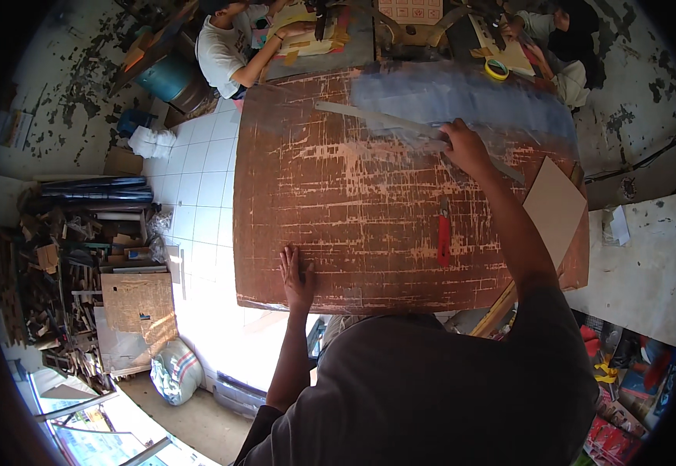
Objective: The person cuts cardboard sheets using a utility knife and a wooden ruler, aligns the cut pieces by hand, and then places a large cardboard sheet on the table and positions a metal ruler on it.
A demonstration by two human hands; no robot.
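A worn brown wooden tabletop point(299, 194), covered in pale cut marks, lies in front of me. My right hand point(463, 149) reaches across it with the fingers closed on a long metal ruler point(380, 117), which slants down to the right. Part of the ruler rests over the edge of a bluish clear plastic sheet point(470, 97) at the far side. On the near left, my left hand point(297, 281) lies flat on the wood, fingers stretched out, holding nothing. Between my hands sits a red utility knife point(444, 237), its blade end pointing away from me.
A beige board point(557, 203) lies at the table's right edge. A yellow tape roll point(496, 70) sits at the far right. Two people point(229, 43) work at the benches beyond. Scrap wood point(58, 287) and a white sack point(176, 371) stand left of the tiled floor point(198, 179).
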